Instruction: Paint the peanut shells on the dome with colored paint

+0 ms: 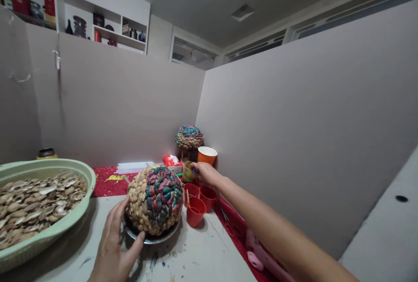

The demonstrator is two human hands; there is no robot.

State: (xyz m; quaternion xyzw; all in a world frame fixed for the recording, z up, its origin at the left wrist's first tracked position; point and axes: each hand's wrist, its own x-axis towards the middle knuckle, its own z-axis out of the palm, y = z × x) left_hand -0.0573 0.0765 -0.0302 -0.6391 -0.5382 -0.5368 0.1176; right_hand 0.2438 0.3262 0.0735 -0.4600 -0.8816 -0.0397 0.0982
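A rounded dome covered in nutshells [163,197] sits in a shallow metal bowl [153,242]. Its left side is plain tan; the rest is painted teal, purple and red. My left hand [114,238] curves round the dome's left side, fingers against it and thumb at the bowl's front rim. Farther off, my right hand [205,174] is closed at a small clear cup of yellow-green stuff [187,172]. Something thin and blue shows at its fingertips; its kind is unclear. Just nearer stand red cups [196,212], with sticks in some.
On the left, a green basket [88,177] holds loose shells. A second painted shell dome [190,137], an orange paper cup [207,155] and a red-and-white box [172,163] stand at the back. White sticks [134,168] lie nearby. Grey partitions [294,120] enclose the table.
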